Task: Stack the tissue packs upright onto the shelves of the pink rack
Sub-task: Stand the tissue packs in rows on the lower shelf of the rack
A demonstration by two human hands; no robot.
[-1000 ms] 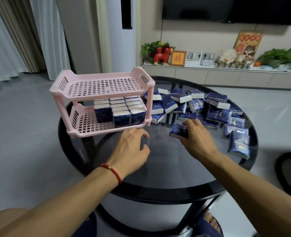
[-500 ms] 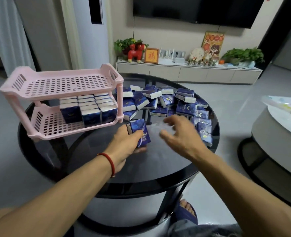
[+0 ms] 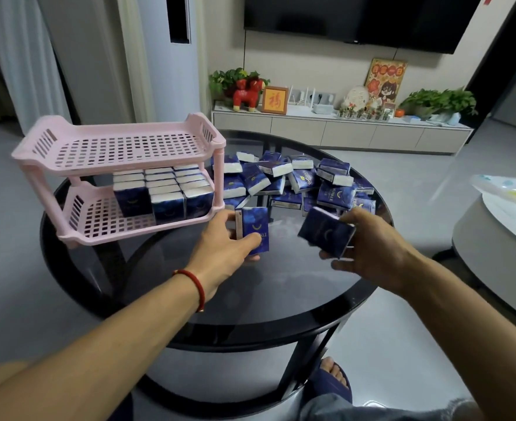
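The pink two-shelf rack (image 3: pixel 68 151) stands on the left of the round black glass table (image 3: pixel 281 299). Several dark blue tissue packs (image 3: pixel 165 192) stand upright in rows on the right part of its lower shelf; its top shelf holds nothing. My left hand (image 3: pixel 229 244) grips one blue tissue pack (image 3: pixel 255 227) upright, just right of the rack's front corner. My right hand (image 3: pixel 369 250) holds a second blue pack (image 3: pixel 326 232), tilted, above the table. A loose pile of several blue packs (image 3: pixel 299 180) lies behind both hands.
A grey round side table (image 3: pixel 499 238) with a plate stands to the right. A low white TV cabinet (image 3: pixel 341 129) with plants and ornaments runs along the back wall. My foot in a slipper (image 3: pixel 331 379) shows under the table.
My right hand, empty half a second ago, now holds a second pack picked from the pile. My left hand keeps its pack near the rack. The camera view has swung back to the left.
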